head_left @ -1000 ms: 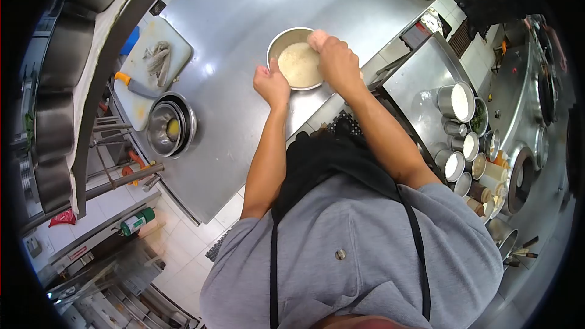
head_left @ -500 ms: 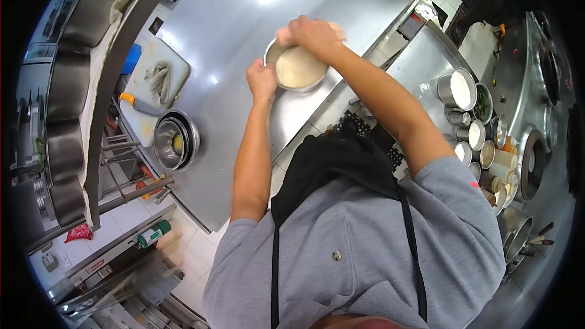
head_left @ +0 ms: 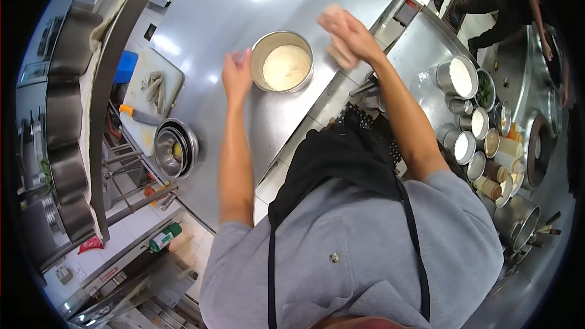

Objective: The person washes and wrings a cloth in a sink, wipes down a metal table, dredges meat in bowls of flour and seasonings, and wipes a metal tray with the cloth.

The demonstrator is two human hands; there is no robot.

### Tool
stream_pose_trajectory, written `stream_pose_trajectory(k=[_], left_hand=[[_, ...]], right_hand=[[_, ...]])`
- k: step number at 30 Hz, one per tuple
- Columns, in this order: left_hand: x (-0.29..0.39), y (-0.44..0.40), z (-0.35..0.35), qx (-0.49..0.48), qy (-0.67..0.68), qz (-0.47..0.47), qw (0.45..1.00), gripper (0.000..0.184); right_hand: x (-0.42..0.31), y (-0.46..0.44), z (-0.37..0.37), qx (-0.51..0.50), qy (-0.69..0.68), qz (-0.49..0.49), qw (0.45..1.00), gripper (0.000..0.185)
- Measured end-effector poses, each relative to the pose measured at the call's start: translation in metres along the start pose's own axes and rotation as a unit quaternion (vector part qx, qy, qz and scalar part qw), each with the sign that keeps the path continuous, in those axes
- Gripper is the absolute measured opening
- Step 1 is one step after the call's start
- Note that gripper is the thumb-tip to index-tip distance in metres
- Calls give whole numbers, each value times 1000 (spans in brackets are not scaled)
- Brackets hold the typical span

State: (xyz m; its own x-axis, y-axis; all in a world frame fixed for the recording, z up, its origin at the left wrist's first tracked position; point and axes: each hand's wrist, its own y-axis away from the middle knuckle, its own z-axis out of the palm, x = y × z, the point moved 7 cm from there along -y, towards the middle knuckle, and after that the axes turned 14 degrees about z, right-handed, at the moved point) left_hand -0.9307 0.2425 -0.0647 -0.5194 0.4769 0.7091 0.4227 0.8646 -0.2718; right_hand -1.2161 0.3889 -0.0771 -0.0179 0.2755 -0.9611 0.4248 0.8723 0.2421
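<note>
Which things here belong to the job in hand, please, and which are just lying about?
Likely in use:
metal pot with pale contents, beside the left hand

Apparently lying about:
orange-handled knife and cloth on the cutting board
nested bowls

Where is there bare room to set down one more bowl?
On the steel table, the widest bare patch lies beyond the pot; a narrower one is between the nested bowls and the left forearm. Crowded: the cutting board, with cloth and knife, and the right part of the side counter, with many containers.
</note>
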Motion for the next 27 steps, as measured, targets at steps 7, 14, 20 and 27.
stream_pose_trajectory(k=[7,14,20,27], left_hand=[[16,-62,64,-184,122,184,958,24],[22,-27,49,-90,55,86,991,24],[13,47,30,239,66,-67,966,29],[-17,94,4,20,214,-353,910,33]], right_hand=[[1,-58,91,-210,-222,-33,952,40],[25,22,72,73,-92,-145,982,30],[3,102,93,259,161,-179,935,25],[12,41,33,-76,-490,-27,868,30]])
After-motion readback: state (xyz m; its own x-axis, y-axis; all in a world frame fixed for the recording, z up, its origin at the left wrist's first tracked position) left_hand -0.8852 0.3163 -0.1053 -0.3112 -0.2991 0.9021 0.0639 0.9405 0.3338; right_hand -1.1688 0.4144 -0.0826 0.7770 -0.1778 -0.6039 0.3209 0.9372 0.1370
